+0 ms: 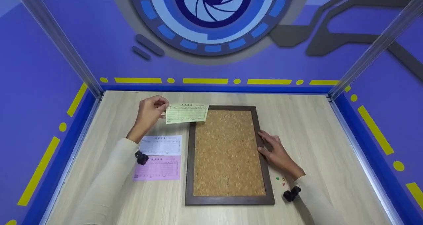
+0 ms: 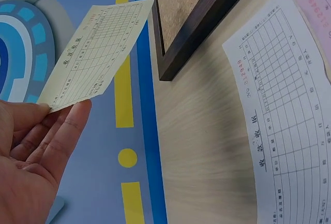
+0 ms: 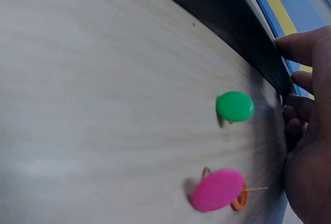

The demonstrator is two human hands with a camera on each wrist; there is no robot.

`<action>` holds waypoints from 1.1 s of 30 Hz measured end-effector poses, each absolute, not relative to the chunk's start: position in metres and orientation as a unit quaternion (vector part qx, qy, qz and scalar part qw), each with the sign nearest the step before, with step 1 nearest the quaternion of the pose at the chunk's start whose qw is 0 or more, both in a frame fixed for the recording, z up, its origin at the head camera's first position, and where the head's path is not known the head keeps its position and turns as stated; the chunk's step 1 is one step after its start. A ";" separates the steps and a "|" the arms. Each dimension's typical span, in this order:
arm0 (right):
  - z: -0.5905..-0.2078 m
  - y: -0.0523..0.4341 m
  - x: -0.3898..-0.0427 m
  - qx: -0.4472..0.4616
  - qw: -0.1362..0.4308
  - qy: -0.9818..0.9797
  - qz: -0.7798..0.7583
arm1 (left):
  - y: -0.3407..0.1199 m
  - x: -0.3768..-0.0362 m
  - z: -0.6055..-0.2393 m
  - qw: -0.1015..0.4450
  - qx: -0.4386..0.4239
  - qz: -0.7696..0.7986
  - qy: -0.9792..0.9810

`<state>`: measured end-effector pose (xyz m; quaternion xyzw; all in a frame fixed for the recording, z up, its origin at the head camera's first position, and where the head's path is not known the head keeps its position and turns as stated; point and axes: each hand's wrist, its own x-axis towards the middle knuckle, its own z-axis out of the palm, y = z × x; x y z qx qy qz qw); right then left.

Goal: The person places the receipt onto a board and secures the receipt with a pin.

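Left hand: my left hand [image 1: 150,112] pinches the yellow slip [image 1: 186,113] by its left edge between thumb and fingertips [image 2: 62,125], holding it in the air over the top-left corner of the board [image 1: 227,154]
Right hand: my right hand [image 1: 276,152] lies flat on the table [image 1: 317,135], fingers straight and spread against the board's right frame edge; it grips nothing
Where the slip is: off the table, just overlapping the board's upper-left corner, not yet laid on the cork
Done so far: I judge the work barely begun; the cork face is bare, nothing pinned to it
Left to do: the yellow slip is unpinned, the white slip [image 1: 161,145] and pink slip [image 1: 158,168] lie on the table left of the board, white above pink, edges touching
Pins: a green pin [image 3: 235,106], a pink pin [image 3: 218,189] and an orange one [image 3: 239,202] half hidden under it lie loose on the table by my right wrist, near the board's lower-right corner
Board make: a tall rectangle, speckled grainy cork in a dark, smooth wooden frame
Slips make: thin paper rectangles printed with a ruled grid; the yellow one bows a little in my pinch
Pin make: glossy round plastic heads, with a thin metal point showing beside the pink one
Table make: pale wood-grain surface, matt
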<state>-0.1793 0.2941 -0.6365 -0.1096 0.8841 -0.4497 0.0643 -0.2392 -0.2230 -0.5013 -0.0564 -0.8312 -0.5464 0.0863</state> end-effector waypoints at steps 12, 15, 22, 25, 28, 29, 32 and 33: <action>-0.638 0.293 -0.178 -0.115 0.053 0.888 -0.442 | -0.213 -0.241 -0.508 0.070 -0.044 -0.567 -0.820; -0.639 0.292 -0.178 -0.110 0.059 0.886 -0.447 | -0.211 -0.242 -0.510 0.065 -0.040 -0.575 -0.814; -0.639 0.291 -0.179 -0.113 0.059 0.887 -0.444 | -0.206 -0.242 -0.513 0.050 -0.037 -0.588 -0.806; -0.635 0.291 -0.180 -0.106 0.063 0.884 -0.450 | -0.205 -0.243 -0.512 0.052 -0.043 -0.592 -0.803; -0.630 0.289 -0.183 -0.103 0.059 0.885 -0.450 | -0.203 -0.243 -0.512 0.055 -0.051 -0.598 -0.798; -0.628 0.288 -0.184 -0.105 0.056 0.887 -0.446 | -0.202 -0.243 -0.512 0.056 -0.053 -0.599 -0.797; -0.622 0.284 -0.189 -0.111 0.037 0.895 -0.431 | -0.201 -0.242 -0.513 0.056 -0.055 -0.599 -0.797; -0.619 0.282 -0.191 -0.115 0.031 0.896 -0.428 | -0.200 -0.242 -0.514 0.056 -0.054 -0.599 -0.797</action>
